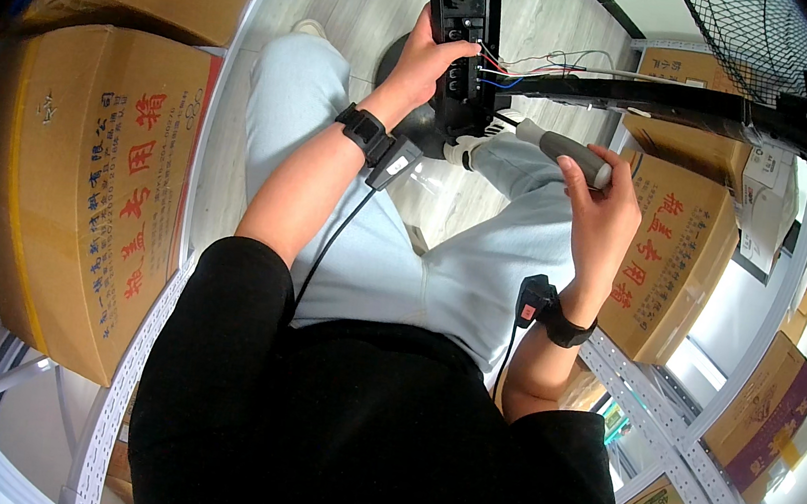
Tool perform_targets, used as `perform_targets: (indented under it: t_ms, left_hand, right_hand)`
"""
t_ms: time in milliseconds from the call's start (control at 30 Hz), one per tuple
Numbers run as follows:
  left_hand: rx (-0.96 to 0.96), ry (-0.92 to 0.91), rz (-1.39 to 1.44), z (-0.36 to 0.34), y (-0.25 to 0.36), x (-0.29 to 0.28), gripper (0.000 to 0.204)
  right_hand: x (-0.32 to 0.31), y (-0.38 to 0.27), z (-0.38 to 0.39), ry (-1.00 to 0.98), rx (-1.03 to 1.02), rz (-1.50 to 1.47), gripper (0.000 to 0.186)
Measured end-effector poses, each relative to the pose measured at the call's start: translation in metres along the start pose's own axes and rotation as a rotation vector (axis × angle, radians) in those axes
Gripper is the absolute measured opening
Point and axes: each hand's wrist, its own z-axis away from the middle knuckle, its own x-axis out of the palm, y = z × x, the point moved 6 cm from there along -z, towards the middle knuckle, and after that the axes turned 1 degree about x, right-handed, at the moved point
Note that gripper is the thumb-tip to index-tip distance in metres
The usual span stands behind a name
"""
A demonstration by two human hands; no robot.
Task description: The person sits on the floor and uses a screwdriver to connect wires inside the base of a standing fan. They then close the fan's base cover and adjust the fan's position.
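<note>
My left hand (419,70) grips a long black plastic housing (467,23) from its left side. The thumb lies across its face near the wire ends, and the other fingers are partly hidden behind it. Thin red, white, blue and green wires (547,68) run from the housing along a black pole (634,95) to the right. My right hand (603,201) is closed around the grey handle of a screwdriver (567,151). The dark shaft points left at the lower part of the housing; whether its tip touches a screw I cannot tell.
A black wire-mesh fan guard (752,38) sits at the upper right, joined to the pole. Below the housing is a round black base (418,133), between my feet. Cardboard boxes (88,193) stand on a white metal shelf at left; more boxes (670,255) are on the right.
</note>
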Motion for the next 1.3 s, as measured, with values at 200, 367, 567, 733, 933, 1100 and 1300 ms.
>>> perform_targets:
  t_ms: [200, 367, 567, 733, 933, 1100, 1300]
  left_hand:
    - [-0.011, -0.002, 0.012, 0.0, 0.001, 0.001, 0.055]
    - [-0.03, 0.003, 0.03, 0.001, -0.002, 0.001, 0.055]
    - [-0.011, -0.019, 0.007, -0.001, -0.004, -0.001, 0.056]
    - [-0.006, -0.015, 0.029, 0.0, -0.002, 0.001, 0.055]
    - [0.003, -0.013, 0.013, 0.0, -0.002, 0.0, 0.056]
    - [0.006, -0.034, 0.019, 0.0, -0.001, 0.001, 0.057]
    - [-0.013, -0.02, 0.041, 0.001, -0.001, 0.003, 0.057]
  right_hand:
    - [-0.001, -0.005, 0.003, -0.017, -0.184, -0.092, 0.036]
    - [-0.003, 0.001, 0.003, -0.017, 0.038, -0.059, 0.036]
    - [0.0, 0.002, 0.003, 0.0, 0.124, 0.04, 0.042]
    - [0.0, -0.002, 0.005, 0.019, -0.013, -0.095, 0.042]
    - [-0.003, -0.007, 0.005, -0.007, -0.102, -0.003, 0.044]
    - [-0.003, 0.003, 0.002, -0.027, 0.028, 0.063, 0.045]
    - [-0.003, 0.001, 0.007, 0.034, 0.027, -0.077, 0.041]
